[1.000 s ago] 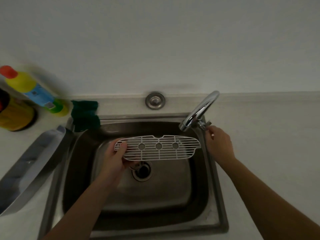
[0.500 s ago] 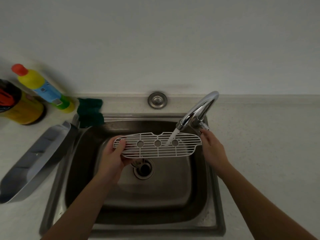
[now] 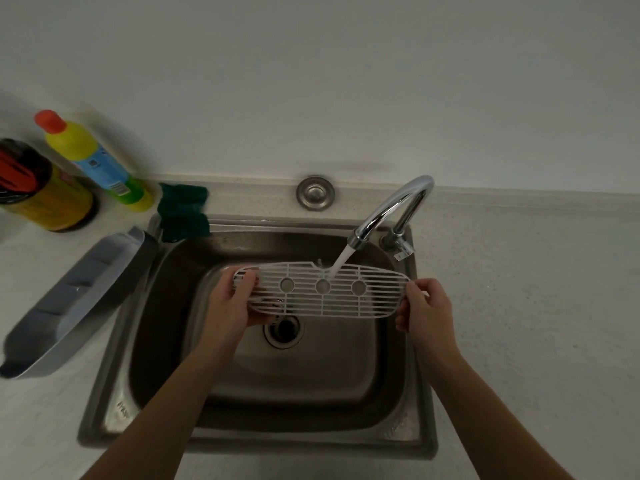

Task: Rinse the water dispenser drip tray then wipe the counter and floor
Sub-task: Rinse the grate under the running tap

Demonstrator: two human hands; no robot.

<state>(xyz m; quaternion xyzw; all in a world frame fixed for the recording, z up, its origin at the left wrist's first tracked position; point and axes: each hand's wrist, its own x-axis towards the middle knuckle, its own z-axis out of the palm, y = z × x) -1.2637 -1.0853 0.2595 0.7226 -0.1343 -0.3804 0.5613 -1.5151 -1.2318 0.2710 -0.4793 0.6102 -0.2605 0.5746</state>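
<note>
Rinse under way — water from the tap (image 3: 388, 209) strikes the grille (image 3: 322, 291) held over the sink (image 3: 242, 393). The tray (image 3: 69, 306) lies on the table (image 3: 519, 306) at left, apparently unrinsed; wiping of table and floor is judged still to come. Left hand (image 3: 232, 303) fingers are clamped on the grille's left end. Right hand (image 3: 427, 313) fingers pinch its right tip — closed on it.

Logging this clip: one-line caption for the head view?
Both hands, left hand and right hand, hold white drip-tray grate under running faucet over steel sink.
</note>
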